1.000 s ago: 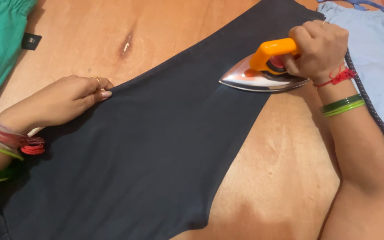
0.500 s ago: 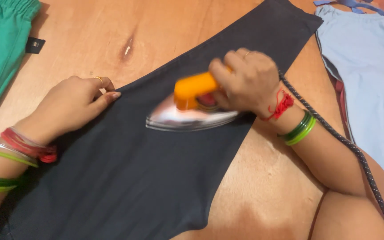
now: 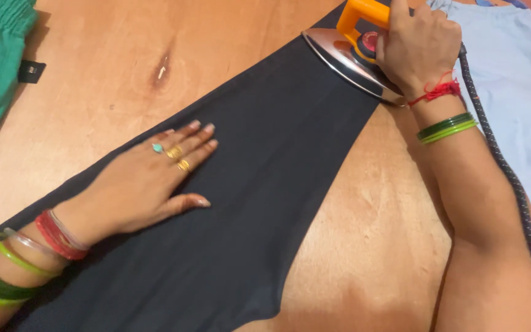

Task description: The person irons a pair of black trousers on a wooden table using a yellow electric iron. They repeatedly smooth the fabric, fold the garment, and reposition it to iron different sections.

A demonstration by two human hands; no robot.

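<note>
Left hand (image 3: 149, 184) at 8 o'clock: open, palm flat, pinning the dark navy cloth garment (image 3: 241, 203) spread diagonally across the wooden table (image 3: 106, 86). Right hand (image 3: 416, 49) at 1 o'clock: closed round the orange handle of the steel-soled iron (image 3: 351, 52), sole on the cloth's far end. Judgement: keep cloth taut, fingers clear, iron moving.

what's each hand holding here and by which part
Right hand grips the iron by its orange handle. Left hand holds nothing, lying flat on the dark cloth.
</note>
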